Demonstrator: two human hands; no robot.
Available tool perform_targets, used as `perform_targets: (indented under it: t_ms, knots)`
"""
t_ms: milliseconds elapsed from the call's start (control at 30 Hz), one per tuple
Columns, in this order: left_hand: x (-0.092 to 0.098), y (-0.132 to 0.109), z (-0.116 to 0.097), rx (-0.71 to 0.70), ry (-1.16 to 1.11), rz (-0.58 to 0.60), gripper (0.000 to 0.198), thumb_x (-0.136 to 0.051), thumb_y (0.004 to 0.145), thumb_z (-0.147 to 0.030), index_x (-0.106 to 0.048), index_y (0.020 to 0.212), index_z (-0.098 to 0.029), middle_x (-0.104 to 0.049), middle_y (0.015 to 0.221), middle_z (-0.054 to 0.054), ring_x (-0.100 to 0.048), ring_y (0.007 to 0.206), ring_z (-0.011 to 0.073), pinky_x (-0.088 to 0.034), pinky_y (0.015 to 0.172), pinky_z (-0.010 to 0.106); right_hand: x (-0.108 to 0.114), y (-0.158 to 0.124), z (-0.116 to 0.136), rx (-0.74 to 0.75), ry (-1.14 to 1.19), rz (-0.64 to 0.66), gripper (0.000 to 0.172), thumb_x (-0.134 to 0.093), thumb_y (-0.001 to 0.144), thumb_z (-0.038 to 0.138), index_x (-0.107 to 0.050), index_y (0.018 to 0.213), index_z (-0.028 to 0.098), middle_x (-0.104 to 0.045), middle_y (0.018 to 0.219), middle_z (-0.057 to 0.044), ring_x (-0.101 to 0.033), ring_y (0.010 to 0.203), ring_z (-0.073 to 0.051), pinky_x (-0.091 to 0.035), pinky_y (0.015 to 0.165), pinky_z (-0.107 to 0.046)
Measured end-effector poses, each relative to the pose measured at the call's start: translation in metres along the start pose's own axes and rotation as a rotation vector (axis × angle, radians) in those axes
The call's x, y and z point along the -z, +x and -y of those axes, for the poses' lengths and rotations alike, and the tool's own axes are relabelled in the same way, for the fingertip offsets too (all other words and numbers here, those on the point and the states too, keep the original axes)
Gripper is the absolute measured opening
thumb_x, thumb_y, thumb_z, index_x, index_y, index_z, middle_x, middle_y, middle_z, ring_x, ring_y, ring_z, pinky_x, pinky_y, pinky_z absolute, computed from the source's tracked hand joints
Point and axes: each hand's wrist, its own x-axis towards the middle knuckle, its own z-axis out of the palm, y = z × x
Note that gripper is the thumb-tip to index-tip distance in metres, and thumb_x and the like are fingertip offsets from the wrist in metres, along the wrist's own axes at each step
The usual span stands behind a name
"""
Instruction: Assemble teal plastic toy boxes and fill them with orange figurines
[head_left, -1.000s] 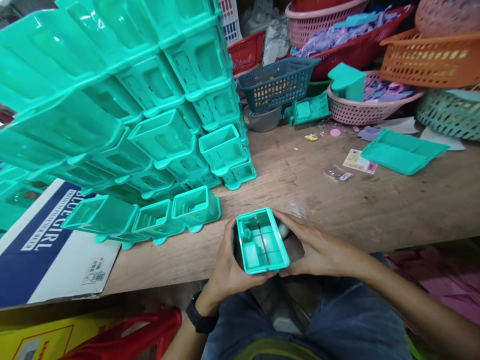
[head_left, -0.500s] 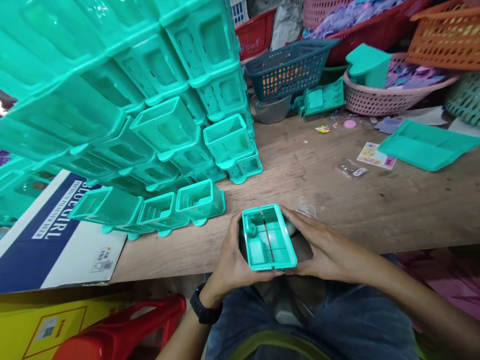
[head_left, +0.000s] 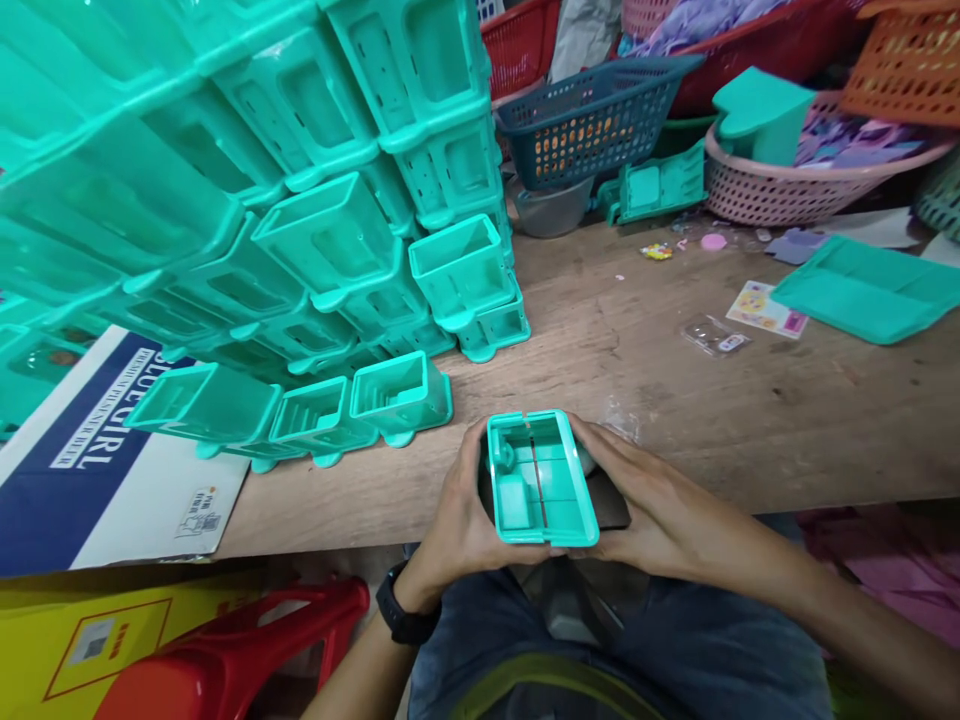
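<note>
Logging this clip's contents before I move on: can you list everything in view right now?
open teal box: one, teal, held at the table's near edge
stacked boxes: many, teal, piled on their sides at left
loose boxes: three, teal, in a row in front of the pile
table: one, brown wood, across the middle
flat tray: one, teal, on the table at right
sticker sheet: one, multicoloured, beside the tray
blue basket: one, dark blue, at the back
pink basket: one, pink, back right
orange basket: one, orange, top right
carton: one, blue and white, far left
stool: one, red, bottom left
watch: one, black, left wrist
left hand: grips the box's left side
right hand: grips its right side
</note>
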Motion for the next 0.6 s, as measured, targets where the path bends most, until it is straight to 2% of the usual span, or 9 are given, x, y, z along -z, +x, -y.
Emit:
perform_targets:
  t_ms: [133, 433, 600]
  knots:
    - [0.0, -0.002, 0.0, 0.022, -0.032, 0.011, 0.119, -0.099, 0.054, -0.053, -0.037, 0.15, -0.022, -0.057, 0.146, 0.016, -0.056, 0.136, 0.0418, -0.047, 0.116, 0.058, -0.003, -0.001, 0.001, -0.008, -0.009, -0.017, 0.13, -0.087, 0.079, 0.032, 0.006, 0.169, 0.035, -0.044, 0.165, -0.013, -0.049, 0.147, -0.036, -0.054, 0.113, -0.048]
    - [0.005, -0.004, 0.003, 0.002, -0.051, 0.036, 0.119, -0.1, 0.056, -0.054, -0.037, 0.151, -0.022, -0.054, 0.15, 0.018, -0.053, 0.14, 0.0432, -0.043, 0.119, 0.061, -0.008, 0.003, 0.008, -0.045, 0.023, -0.074, 0.125, -0.089, 0.076, 0.037, -0.005, 0.168, 0.036, -0.05, 0.161, -0.013, -0.054, 0.144, -0.035, -0.055, 0.112, -0.047]
    - [0.001, -0.009, 0.005, 0.029, -0.068, 0.029, 0.128, -0.1, 0.054, -0.06, -0.031, 0.156, -0.024, -0.049, 0.155, 0.019, -0.05, 0.143, 0.044, -0.04, 0.121, 0.063, -0.009, 0.003, 0.011, -0.038, 0.019, -0.076, 0.126, -0.088, 0.076, 0.03, -0.002, 0.168, 0.035, -0.049, 0.161, -0.013, -0.052, 0.145, -0.036, -0.054, 0.113, -0.048]
